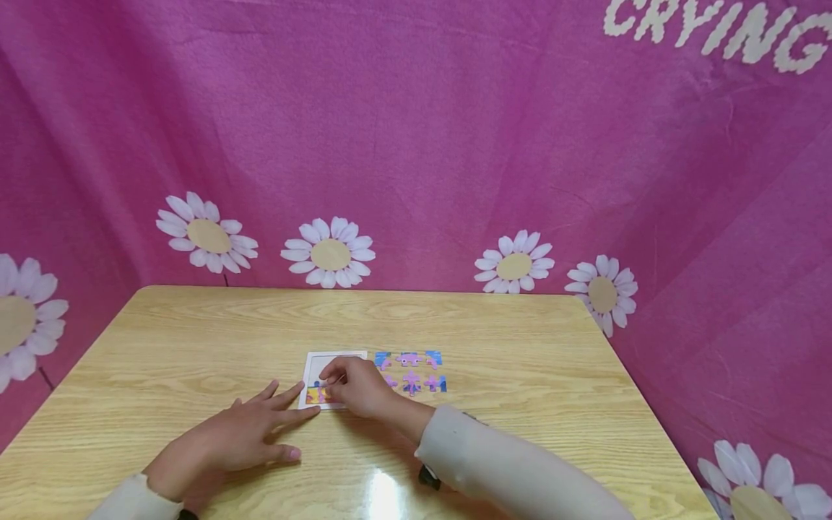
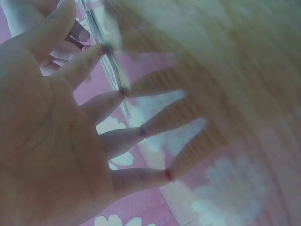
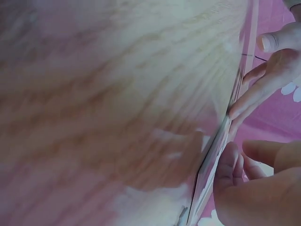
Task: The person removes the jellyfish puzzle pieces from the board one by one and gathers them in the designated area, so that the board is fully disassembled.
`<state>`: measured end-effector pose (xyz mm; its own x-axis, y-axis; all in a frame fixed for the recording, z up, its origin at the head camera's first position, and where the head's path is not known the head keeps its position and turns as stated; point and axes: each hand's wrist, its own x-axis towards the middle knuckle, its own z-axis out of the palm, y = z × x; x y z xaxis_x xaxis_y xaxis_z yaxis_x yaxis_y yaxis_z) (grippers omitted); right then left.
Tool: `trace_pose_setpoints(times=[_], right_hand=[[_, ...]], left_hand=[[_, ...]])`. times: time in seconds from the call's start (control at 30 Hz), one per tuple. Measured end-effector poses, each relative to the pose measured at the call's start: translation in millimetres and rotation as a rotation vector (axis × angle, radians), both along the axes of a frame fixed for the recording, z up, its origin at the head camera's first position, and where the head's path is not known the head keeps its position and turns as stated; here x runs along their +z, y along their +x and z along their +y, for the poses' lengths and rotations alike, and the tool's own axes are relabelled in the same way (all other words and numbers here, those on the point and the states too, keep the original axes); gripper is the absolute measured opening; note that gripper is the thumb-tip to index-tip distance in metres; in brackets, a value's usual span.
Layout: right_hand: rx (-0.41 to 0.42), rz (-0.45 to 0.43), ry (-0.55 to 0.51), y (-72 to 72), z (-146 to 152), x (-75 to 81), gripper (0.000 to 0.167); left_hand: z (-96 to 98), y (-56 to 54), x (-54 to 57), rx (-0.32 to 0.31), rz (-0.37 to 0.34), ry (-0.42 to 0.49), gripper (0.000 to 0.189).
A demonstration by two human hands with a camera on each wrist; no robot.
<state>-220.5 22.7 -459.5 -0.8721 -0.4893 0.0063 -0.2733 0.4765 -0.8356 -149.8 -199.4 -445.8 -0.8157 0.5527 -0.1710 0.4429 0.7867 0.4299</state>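
A white-rimmed puzzle tray (image 1: 313, 356) lies on the table with yellow, pink and blue puzzle pieces (image 1: 313, 395) in its near left corner. My left hand (image 1: 237, 435) is spread flat, fingertips at the tray's left and near edges; its palm and straight fingers show in the left wrist view. Over the tray, my right hand (image 1: 359, 388) bends its fingers and thumb together, their tips right at the pieces in the corner. It covers the tray's near right part. In the right wrist view the right hand (image 3: 256, 181) hides its fingertips, and I cannot tell whether they pinch a piece.
Right of the tray, several loose pink and blue puzzle pieces (image 1: 411, 381) lie in two rows, partly behind the right hand. The wooden table (image 1: 520, 404) reaches back to a pink cloth (image 1: 416, 144) with white flowers. Light glares off the table's near part.
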Motion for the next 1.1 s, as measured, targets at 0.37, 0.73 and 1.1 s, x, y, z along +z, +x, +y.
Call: trace_pose_setpoints(times=[0.37,0.73,1.1], right_hand=[[0.023,0.108,0.123,2.6,-3.5,-4.3,0.017],[-0.002,0.129,0.253,-0.9,-8.9,-5.8,0.017],[-0.003,0.154,0.249,0.2,-9.4,-4.8,0.018]], left_hand=[[-0.6,0.6,-2.6,-0.02,0.034,0.001,0.068],[-1.6,0.1,-2.7,-0.024,0.03,-0.006,0.068],[-1.0,0.5,-2.2,-0.022,0.023,0.001,0.067]])
